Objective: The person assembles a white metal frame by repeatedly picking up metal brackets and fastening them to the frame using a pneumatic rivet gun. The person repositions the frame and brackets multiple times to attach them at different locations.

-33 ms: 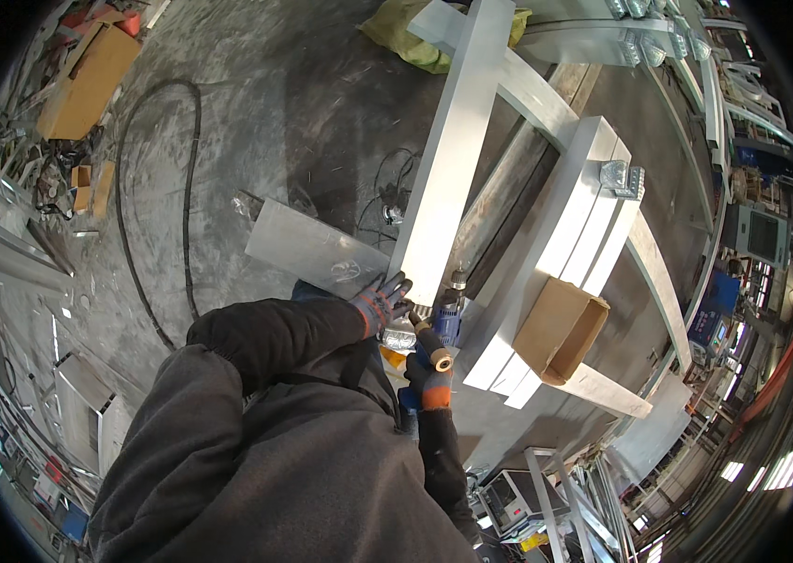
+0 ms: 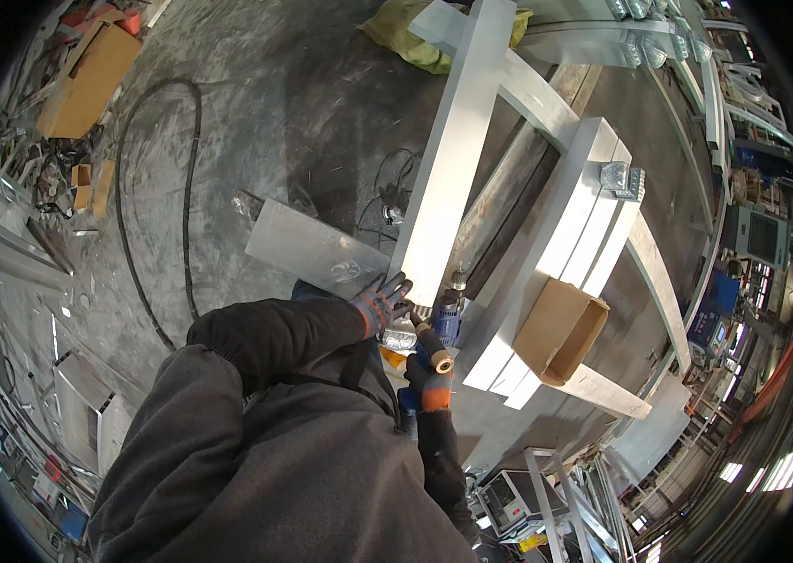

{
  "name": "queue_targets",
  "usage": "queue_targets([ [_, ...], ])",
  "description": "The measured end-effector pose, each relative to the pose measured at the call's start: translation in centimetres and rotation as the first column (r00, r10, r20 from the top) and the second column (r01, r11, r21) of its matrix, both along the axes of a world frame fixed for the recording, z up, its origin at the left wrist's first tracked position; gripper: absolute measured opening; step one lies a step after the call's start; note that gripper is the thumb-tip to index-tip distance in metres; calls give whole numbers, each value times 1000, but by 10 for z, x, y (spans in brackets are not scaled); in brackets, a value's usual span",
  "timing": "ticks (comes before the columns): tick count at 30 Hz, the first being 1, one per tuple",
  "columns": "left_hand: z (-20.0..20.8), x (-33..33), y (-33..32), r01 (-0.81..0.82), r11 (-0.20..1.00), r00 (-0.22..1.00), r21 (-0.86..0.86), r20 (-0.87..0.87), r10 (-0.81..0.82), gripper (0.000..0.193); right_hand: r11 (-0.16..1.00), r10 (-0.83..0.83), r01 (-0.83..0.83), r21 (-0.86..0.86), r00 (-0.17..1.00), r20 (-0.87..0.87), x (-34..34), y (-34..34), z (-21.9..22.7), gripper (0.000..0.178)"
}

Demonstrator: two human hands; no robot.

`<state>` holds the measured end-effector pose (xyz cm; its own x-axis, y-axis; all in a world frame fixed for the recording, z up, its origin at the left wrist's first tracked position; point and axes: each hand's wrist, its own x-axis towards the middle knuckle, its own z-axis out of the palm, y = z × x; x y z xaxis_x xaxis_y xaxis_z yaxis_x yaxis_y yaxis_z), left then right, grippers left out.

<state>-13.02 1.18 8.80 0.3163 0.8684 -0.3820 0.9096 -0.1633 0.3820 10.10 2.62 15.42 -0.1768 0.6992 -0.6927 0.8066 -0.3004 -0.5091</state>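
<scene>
My left hand (image 2: 381,306), in a grey glove with orange trim, grips the near end of a long pale metal beam (image 2: 453,155), fingers over its edge. Just below that end sits a shiny ribbed metal fitting (image 2: 398,335), partly hidden by the hand. My right hand (image 2: 430,383), gloved with an orange cuff, is closed around a hand tool (image 2: 432,345) with a dark shaft and a round tan end; its exact kind is unclear. The tool's far tip lies close to the beam end. Beside it is a blue power drill (image 2: 448,321), chuck pointing away from me.
To the right, several stacked beams (image 2: 547,253) carry an open cardboard box (image 2: 561,330) and ribbed fittings (image 2: 624,178). A flat grey metal piece (image 2: 312,249) lies left of the beam. A black hose (image 2: 192,188) loops over the floor. Scrap and a larger carton (image 2: 91,83) sit far left.
</scene>
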Motion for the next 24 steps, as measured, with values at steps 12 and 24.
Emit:
queue_targets([
  [12,-42,18,-8,99,989,957,106,-283,-66,51,990,-86,95,-101,992,87,-3,10,8,25],
  [24,-84,52,-10,453,444,-891,-773,-394,224,41,948,299,-312,60,940,165,-11,24,-42,46],
])
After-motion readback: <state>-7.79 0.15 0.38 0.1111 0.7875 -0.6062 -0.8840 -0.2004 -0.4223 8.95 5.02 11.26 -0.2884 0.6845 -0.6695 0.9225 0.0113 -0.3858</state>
